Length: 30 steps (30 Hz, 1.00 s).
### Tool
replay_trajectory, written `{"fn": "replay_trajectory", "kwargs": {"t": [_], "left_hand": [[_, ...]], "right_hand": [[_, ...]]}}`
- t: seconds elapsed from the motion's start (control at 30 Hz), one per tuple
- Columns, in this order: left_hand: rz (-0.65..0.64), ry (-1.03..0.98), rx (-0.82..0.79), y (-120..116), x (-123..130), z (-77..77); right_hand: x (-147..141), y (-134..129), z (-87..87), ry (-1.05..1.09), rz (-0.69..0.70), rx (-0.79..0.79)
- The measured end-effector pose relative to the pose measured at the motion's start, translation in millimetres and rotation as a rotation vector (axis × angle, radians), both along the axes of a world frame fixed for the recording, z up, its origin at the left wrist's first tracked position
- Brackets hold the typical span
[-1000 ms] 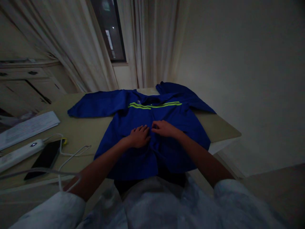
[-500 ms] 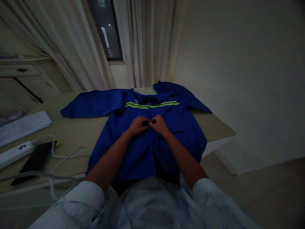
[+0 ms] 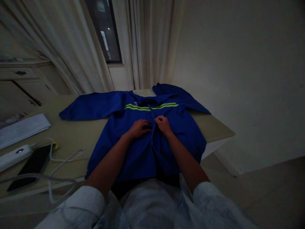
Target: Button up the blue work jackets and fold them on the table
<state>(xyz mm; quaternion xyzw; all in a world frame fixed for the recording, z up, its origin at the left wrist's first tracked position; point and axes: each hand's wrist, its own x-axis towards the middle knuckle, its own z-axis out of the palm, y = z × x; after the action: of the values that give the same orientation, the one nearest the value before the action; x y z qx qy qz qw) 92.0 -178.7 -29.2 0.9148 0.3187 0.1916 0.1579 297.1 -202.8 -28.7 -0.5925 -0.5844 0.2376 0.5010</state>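
A blue work jacket with yellow-green stripes lies front up on the table, collar at the far end and sleeves out to the sides. Its front edges part below the stripes. My right hand pinches the right front edge and holds it slightly raised. On the left front panel rests my left hand, open, thumb apart from the fingers, beside the front opening. Small fasteners along the edge are too dark to make out.
On the table, at the left, lie printed papers, a white power strip, a dark phone and white cables. Curtains and a window stand behind. A wall rises at the right, past the table's corner.
My hands were together at the front opening and have come apart. My right hand has drawn the edge to the right, opening a gap; my left hand has loosened.
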Motion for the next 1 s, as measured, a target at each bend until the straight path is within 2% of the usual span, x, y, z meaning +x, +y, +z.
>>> {"fn": "replay_trajectory", "kwargs": {"t": [0.2,0.3,0.43,0.5,0.57,0.67,0.73,0.87,1.0], "left_hand": [[0.061,-0.038,-0.02,0.4,-0.3,2.4],[0.157,0.05,0.032,-4.4,-1.0,2.4],[0.233,0.236,-0.029,-11.3,-1.2,3.3],[0.257,0.24,-0.028,-13.2,-0.6,5.5],[0.203,0.2,0.031,-14.5,1.1,9.0],[-0.017,0.187,0.138,-16.9,6.0,14.8],[-0.049,0.212,0.189,-18.8,9.5,17.2],[0.142,0.186,0.247,-19.4,11.4,16.4],[0.183,0.148,0.223,-15.8,8.4,11.2]], "right_hand": [[1.3,-0.6,2.4,0.116,0.049,0.055],[1.3,-3.0,4.8,0.111,0.044,0.085],[3.7,-6.8,8.6,0.084,0.008,0.149],[4.7,-8.1,9.9,0.054,-0.005,0.183],[4.6,-8.6,10.3,0.028,0.007,0.208],[2.0,-8.7,9.0,-0.015,0.036,0.205],[-0.4,-8.8,6.9,-0.063,0.064,0.178],[-3.2,-8.3,0.2,-0.114,0.15,0.116],[-1.8,-4.7,-6.3,-0.126,0.227,0.067]]}}
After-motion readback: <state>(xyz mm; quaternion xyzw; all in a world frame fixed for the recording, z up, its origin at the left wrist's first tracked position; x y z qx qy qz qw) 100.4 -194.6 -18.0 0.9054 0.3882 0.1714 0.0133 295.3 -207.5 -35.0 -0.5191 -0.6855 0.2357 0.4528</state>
